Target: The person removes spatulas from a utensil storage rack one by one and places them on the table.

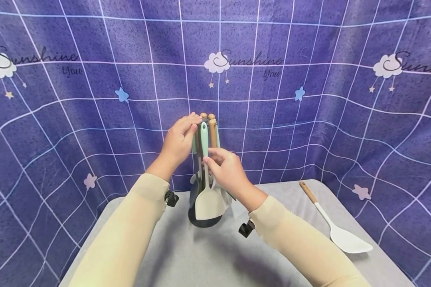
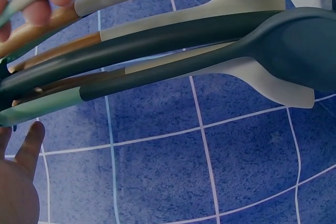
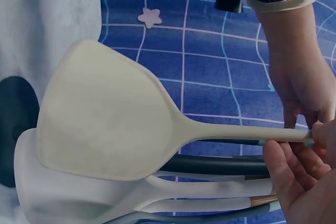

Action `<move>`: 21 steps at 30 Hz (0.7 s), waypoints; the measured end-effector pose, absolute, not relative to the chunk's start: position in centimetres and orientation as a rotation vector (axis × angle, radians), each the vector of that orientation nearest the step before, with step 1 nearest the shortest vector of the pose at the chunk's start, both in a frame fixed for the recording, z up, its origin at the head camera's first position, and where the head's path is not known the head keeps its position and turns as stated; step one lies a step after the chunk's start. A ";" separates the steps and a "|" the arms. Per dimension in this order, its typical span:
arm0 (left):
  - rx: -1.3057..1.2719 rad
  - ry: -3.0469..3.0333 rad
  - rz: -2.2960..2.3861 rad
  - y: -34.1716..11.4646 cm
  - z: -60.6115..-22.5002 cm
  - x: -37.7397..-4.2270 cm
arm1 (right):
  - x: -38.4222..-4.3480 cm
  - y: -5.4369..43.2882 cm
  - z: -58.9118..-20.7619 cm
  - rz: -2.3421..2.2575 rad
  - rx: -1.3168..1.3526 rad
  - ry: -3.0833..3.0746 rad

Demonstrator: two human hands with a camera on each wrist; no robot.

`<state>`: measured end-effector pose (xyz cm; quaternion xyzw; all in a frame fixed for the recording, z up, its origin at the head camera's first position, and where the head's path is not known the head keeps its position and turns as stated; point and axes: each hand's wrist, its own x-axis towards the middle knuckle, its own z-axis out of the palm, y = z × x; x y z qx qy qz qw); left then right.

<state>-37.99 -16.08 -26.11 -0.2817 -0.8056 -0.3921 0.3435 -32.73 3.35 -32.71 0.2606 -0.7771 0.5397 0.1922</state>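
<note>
White-and-wood turner lying near right on the grey table. Cream turner standing upright at centre, blade down, fronting a cluster of utensils. Right hand pinching it just below its mint handle; can't tell if the handle hole is hooked. Left hand resting fairly straight fingers over the cluster's top, thumb beside the mint handle. Purple gridded curtain hanging at far side.

The head view is bright, with soft shadows on the grey tabletop below the sleeves and the grid on the purple cloth bowing toward the sides; both wrist views are dimmer, bluish and softer
</note>
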 end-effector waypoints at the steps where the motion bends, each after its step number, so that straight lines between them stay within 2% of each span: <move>1: -0.729 -2.094 -1.018 -16.1 -26.1 -38.0 | -32.6 3.4 -32.6 1.520 0.742 -2.173; 13: -0.712 -2.117 -1.016 -16.1 -26.3 -38.5 | -32.3 5.3 -30.5 1.554 0.801 -2.055; 21: -0.723 -2.097 -1.018 -16.0 -26.3 -38.5 | -33.3 7.6 -28.5 1.511 0.722 -2.058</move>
